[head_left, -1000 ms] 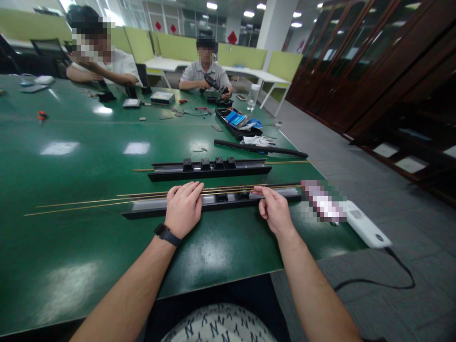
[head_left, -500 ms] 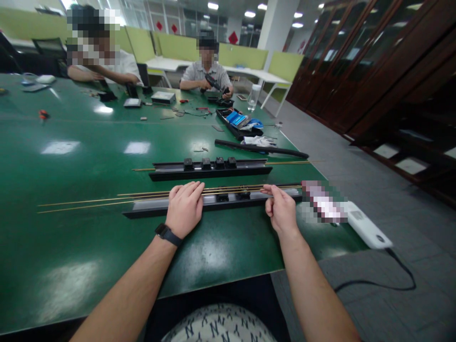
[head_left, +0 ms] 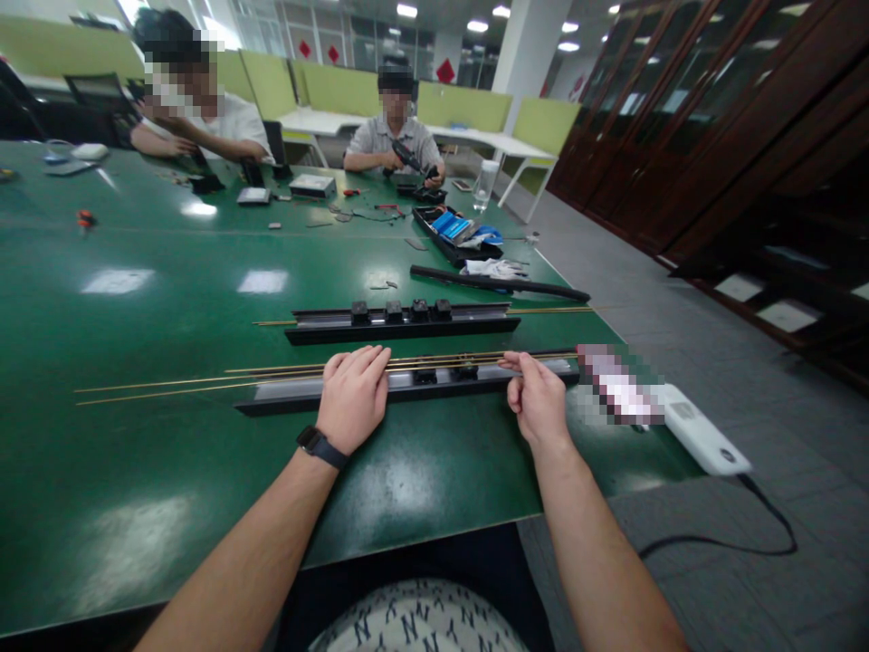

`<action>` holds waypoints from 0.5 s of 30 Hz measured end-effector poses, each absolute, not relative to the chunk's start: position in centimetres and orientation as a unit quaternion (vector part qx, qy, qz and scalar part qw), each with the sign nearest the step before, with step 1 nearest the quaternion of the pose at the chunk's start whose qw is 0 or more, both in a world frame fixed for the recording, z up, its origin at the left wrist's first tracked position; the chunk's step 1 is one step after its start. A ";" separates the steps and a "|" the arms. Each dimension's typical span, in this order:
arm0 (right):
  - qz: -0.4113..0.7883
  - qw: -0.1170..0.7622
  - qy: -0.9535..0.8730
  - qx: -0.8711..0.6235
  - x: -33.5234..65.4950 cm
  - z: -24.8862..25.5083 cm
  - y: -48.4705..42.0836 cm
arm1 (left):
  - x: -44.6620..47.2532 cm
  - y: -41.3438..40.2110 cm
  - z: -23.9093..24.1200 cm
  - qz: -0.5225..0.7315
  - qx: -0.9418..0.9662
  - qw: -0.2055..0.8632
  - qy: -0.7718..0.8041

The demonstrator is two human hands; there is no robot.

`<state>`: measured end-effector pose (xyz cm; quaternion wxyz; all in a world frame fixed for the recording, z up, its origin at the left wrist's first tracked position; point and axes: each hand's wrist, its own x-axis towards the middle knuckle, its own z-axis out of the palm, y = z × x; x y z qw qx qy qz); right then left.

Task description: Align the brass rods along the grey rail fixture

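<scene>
Evidently, the brass rods [head_left: 444, 360] extend leftward well beyond the left hand [head_left: 354, 391], its outstretched fingers over them, grip indeterminable; rightward, the right hand [head_left: 538, 398] has bent fingers apparently pinching them; the black rail [head_left: 444, 389] lies beneath, near-parallel.

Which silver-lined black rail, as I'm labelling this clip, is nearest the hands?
The near rail, lower in the picture: the left hand and right hand are over it, while the far rail lies beyond.
</scene>
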<state>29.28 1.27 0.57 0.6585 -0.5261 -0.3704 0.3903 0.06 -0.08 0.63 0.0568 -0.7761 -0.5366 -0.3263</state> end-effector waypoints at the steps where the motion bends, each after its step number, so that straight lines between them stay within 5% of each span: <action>1: 0.390 0.659 -0.370 -0.526 29.3 0.5 1.3 | 0.1 -0.1 0.6 -0.327 -0.776 0.057 -0.536; 15: 0.364 0.674 -0.354 -0.537 29.9 0.2 1.6 | 0.1 -0.1 0.8 -0.329 -0.772 0.046 -0.542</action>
